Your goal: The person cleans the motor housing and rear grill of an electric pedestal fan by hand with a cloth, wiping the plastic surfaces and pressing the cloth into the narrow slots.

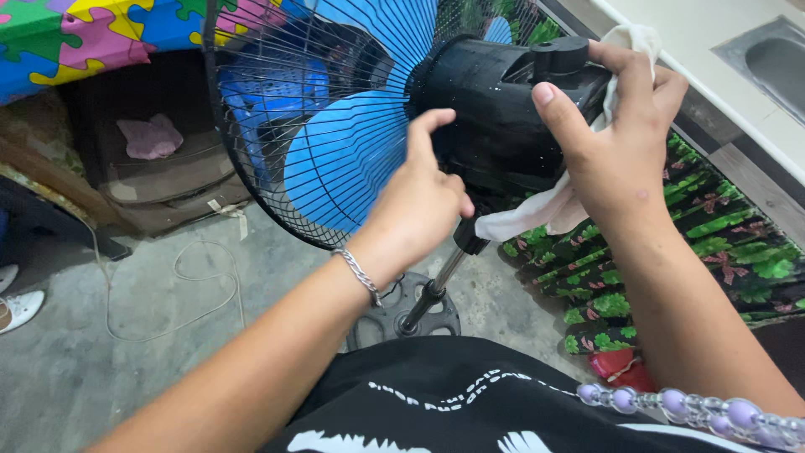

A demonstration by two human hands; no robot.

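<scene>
**Wiping down the back of a standing fan**

The fan fills the upper middle of the frame, its blue blades behind a dark wire cage, its black motor housing turned toward the person. The right hand is closed around a white cloth, pressing it against the right side of the housing, thumb on top and fingers wrapped behind. The left hand is cupped on the housing's lower left, fingers curled against it; it looks to be steadying the fan rather than holding anything loose.

To my eye the wiping would go best with the left hand kept firm, so the head does not swing on its pole, and with the cloth drawn along the housing in short strokes, kept clear of the cage.

As for containers, a metal sink sits in the counter at the upper right; I cannot see anything inside it. In the upper left, a dark open crate under a puzzle-patterned cover holds a pink rag. A pale cord loops over the concrete floor at lower left.
</scene>
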